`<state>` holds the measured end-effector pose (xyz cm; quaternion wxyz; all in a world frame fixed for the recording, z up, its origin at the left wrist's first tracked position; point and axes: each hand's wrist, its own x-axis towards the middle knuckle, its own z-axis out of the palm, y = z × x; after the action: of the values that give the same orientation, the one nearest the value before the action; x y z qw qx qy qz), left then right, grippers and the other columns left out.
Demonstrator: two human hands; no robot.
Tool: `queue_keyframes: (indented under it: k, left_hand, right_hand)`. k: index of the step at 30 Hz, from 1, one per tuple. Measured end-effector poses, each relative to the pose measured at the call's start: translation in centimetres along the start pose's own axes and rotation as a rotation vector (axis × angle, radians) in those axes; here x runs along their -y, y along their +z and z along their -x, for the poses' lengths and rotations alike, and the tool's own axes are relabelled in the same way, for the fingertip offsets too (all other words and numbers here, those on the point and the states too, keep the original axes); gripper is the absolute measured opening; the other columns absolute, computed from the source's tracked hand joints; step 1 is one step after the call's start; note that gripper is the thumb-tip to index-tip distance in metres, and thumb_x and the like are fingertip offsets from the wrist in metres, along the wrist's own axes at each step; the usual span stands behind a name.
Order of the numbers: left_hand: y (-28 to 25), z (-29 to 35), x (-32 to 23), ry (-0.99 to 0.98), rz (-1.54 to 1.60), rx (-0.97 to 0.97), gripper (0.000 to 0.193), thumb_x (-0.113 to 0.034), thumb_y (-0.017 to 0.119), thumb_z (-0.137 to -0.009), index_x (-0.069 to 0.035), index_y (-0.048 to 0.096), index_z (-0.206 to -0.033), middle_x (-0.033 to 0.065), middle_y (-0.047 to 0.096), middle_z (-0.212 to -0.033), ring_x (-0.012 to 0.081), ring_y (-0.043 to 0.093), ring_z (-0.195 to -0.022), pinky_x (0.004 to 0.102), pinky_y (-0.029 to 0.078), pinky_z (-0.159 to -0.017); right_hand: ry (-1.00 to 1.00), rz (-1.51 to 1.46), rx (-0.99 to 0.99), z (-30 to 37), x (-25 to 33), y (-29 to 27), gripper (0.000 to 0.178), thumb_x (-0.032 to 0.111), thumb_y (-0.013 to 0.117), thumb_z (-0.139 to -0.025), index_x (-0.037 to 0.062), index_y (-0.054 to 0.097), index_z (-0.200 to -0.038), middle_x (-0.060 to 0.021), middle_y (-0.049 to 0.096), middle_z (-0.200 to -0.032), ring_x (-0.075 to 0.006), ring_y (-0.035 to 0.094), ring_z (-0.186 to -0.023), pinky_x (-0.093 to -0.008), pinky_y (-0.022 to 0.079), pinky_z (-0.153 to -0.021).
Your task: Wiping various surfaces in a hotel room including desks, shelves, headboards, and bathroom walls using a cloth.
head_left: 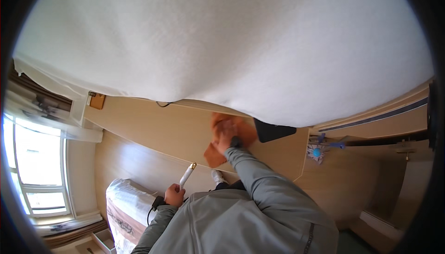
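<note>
My right hand (225, 136) presses a crumpled orange cloth (242, 131) flat against a light wooden panel (157, 129). The grey sleeve of that arm reaches up from the lower middle. My left hand (174, 194) is lower and to the left. It grips a slim white tube-shaped object (187, 176) with a small gold tip that points up toward the cloth. The tube's tip stands clear of the panel and of the cloth.
A large white textured surface (232, 36) fills the upper half. A black object (273, 131) lies just right of the cloth; a blue and white tool (317, 152) sits further right. A plastic-wrapped bundle (125, 203), a bright window (37, 170) and an open drawer (104, 240) are at the left.
</note>
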<state>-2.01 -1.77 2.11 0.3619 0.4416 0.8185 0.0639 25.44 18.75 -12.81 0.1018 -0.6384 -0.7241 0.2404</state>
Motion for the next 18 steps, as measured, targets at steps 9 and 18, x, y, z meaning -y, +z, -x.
queue_keyframes:
  k: [9,18]
  left_hand:
    - [-2.3,-2.4,-2.6,0.054,0.085,0.044,0.020,-0.013,0.076,-0.081,0.000,0.062,-0.084,0.0100,0.065,-0.070,0.0209,0.062,-0.058,0.0377,0.051,-0.055]
    - [6.6,-4.5,-17.8,0.460,-0.100,0.091,0.021,-0.017,0.074,-0.083,0.001,0.069,-0.093,0.0182,0.071,-0.081,0.0314,0.070,-0.075,0.0421,0.054,-0.069]
  right_hand:
    - [-0.264,-0.124,-0.071,2.6,-0.2,0.7,0.069,0.044,0.070,-0.082,0.0142,0.054,-0.143,-0.0171,0.041,-0.157,-0.0386,0.031,-0.148,-0.0559,0.018,-0.124]
    - [0.382,0.018,-0.421,13.9,-26.9,-11.1,0.085,0.045,0.063,-0.092,-0.0017,0.031,-0.155,-0.0312,0.025,-0.160,-0.0491,0.020,-0.149,-0.0546,0.014,-0.124]
